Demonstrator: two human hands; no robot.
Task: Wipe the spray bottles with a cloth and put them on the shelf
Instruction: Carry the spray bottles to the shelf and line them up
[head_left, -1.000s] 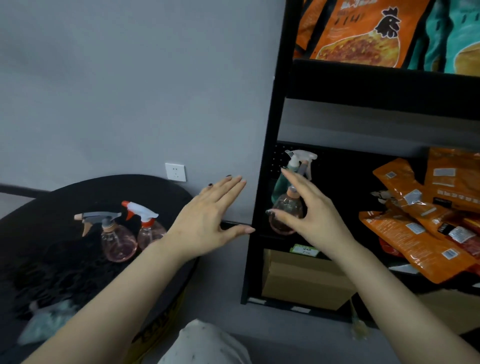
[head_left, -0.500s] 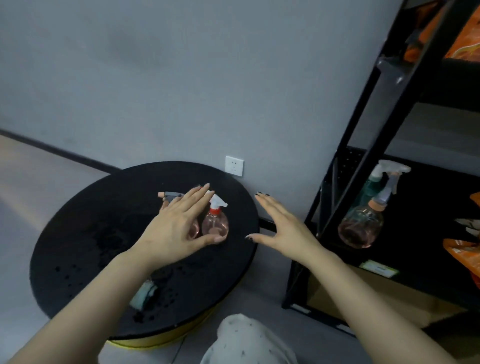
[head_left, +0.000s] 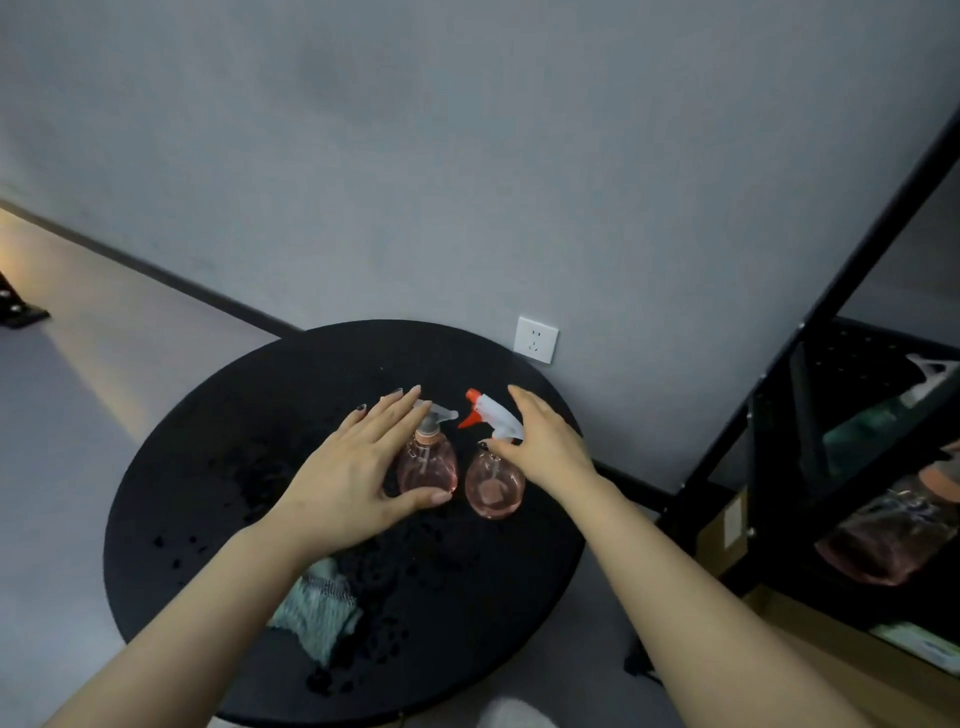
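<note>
Grey wall backs a round black tabletop (head_left: 171, 499). Two pink spray bottles (head_left: 427, 465) stand unwiped at its centre; both hands, left hand (head_left: 349, 478) and right hand (head_left: 545, 447), hover spread. Cloth (head_left: 317, 613) lies at 7 o'clock. Two bottles already sit on the shelf (head_left: 872, 603) at 3 o'clock.

Likely stockroom or plain indoor room. Black metal shelf unit (head_left: 831, 291) right of round black desk (head_left: 171, 499), cardboard box (head_left: 727, 525) at its base. Bare grey wall (head_left: 467, 156) with white socket (head_left: 535, 340) behind desk; pale floor (head_left: 78, 374) left.
</note>
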